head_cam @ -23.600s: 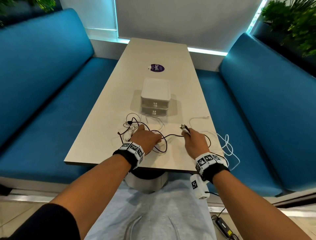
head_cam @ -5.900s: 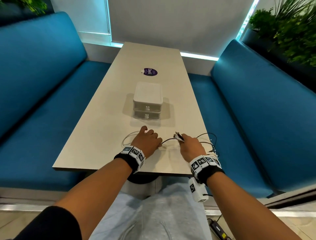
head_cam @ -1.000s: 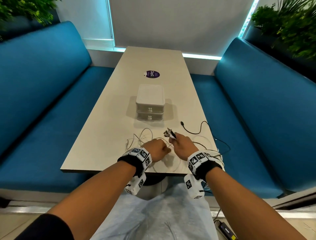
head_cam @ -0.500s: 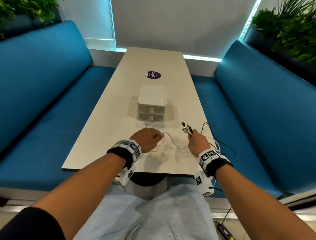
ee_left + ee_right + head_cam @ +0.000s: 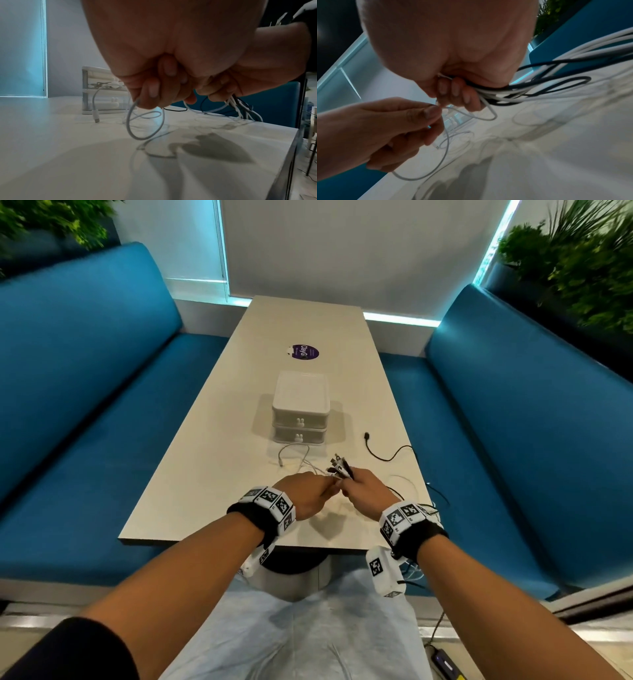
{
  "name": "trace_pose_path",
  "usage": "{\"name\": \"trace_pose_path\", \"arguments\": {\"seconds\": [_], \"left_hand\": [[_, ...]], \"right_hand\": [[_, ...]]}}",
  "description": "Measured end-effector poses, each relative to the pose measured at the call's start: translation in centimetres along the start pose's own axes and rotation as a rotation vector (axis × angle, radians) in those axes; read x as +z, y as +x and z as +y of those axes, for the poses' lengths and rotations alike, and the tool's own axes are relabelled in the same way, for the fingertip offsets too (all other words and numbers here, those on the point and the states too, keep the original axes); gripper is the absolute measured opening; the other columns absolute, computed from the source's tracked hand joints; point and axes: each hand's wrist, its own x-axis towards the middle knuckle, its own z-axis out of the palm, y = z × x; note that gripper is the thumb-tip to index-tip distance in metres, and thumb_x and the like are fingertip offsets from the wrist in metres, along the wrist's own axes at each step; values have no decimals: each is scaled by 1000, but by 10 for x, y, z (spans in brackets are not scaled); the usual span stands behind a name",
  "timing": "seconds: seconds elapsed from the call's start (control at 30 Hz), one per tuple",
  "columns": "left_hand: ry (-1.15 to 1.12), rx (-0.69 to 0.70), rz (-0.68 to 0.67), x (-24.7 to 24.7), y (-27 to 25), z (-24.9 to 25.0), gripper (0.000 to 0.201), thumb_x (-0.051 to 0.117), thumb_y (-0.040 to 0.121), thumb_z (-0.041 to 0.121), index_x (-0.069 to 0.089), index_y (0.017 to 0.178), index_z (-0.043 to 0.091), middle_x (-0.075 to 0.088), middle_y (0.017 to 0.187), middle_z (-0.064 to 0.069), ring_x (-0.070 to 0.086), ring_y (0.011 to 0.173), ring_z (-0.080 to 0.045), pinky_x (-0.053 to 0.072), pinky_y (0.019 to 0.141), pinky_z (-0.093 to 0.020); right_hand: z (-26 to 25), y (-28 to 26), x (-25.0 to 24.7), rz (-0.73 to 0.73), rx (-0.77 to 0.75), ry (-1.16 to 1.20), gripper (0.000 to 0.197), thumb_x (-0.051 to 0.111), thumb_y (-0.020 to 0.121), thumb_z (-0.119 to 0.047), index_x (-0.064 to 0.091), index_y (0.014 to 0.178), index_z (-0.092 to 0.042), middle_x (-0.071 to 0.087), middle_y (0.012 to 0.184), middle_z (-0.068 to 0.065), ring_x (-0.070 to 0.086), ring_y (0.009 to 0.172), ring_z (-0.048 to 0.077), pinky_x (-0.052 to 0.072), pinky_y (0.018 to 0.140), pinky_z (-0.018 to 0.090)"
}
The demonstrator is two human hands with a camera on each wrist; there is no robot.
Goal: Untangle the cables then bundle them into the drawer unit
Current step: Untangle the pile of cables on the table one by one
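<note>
Between blue booth seats, over the pale table's [image 5: 219, 474] near edge, my right hand [image 5: 368, 491] clamps the gathered cable ends [image 5: 340, 467] so my left hand [image 5: 305, 494] can pinch a white cable [image 5: 145, 125] free, drawer unit [image 5: 301, 412] waiting closed beyond.

The drawer unit [image 5: 301, 412] stands mid-table [image 5: 212, 474], cables [image 5: 387, 455] before it, hands nearest.

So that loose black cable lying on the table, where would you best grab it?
Probably by the plug end of the black cable, the stiff tip lying free right of the drawer unit. Come from above with the left hand; the right hand already grips a bundle.
</note>
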Motion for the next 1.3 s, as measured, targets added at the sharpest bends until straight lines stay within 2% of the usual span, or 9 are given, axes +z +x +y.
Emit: {"name": "trace_pose_path", "arguments": {"seconds": [0.1,0.17,0.3,0.5,0.73,0.9,1.0,1.1,1.3], "left_hand": [[-24,-30,22,2,1,-5,37,29,105,46,54,110,20,64,99,-9,60,88,-30,45,73,-37],[-55,-39,84,1,2,-11,34,37,103,49,53,94,21,62,92,-5,59,83,-28,43,69,-36],[-27,-55,126,-13,-1,-29,39,46,99,50,46,69,26,55,74,3,54,71,-21,40,63,-33],[79,-129,108,-21,-13,-41,35,39,104,45,58,90,19,62,91,-5,58,81,-26,43,70,-33],[106,-139,58,6,0,-17,33,36,105,39,60,101,17,65,106,-11,61,96,-32,39,72,-32],[69,-111,114,12,11,1,34,35,105,41,62,108,20,67,101,-9,62,87,-30,40,68,-33],[4,-78,122,14,10,1,37,31,106,43,60,111,20,67,98,-8,58,79,-27,41,66,-32],[-40,-33,129,18,6,-2,33,35,105,42,60,115,23,68,101,-8,62,87,-29,40,67,-32],[-122,-54,94,7,3,-22,23,48,101,39,60,86,25,65,87,-1,60,82,-25,49,75,-37]], "right_hand": [[5,-2,-2,-32,-4,10,26,52,97,-22,60,72,-26,49,57,-8,41,53,10,33,57,25],[8,-3,-6,-12,-20,-32,23,53,98,-28,60,75,-28,49,56,-10,42,52,9,35,57,26],[19,1,-15,35,10,-248,22,54,97,-36,65,99,-17,65,83,2,58,77,22,41,68,31],[44,5,-26,199,186,-416,30,52,96,-38,62,110,-13,66,104,15,61,93,34,40,69,30],[26,5,-7,326,62,-277,26,46,98,-32,64,102,-14,69,95,15,61,90,36,46,72,35],[16,1,11,220,-20,-227,21,48,95,-23,68,99,-17,71,95,9,62,89,30,46,74,33],[18,-1,14,122,-1,-147,19,47,98,-28,62,88,-21,65,82,4,57,79,26,43,69,33],[22,0,10,58,43,-125,23,49,97,-27,56,76,-28,58,73,-4,52,75,21,39,67,30],[24,1,9,35,32,-302,20,49,97,-26,68,101,-20,70,103,7,63,96,29,47,81,34]]}}
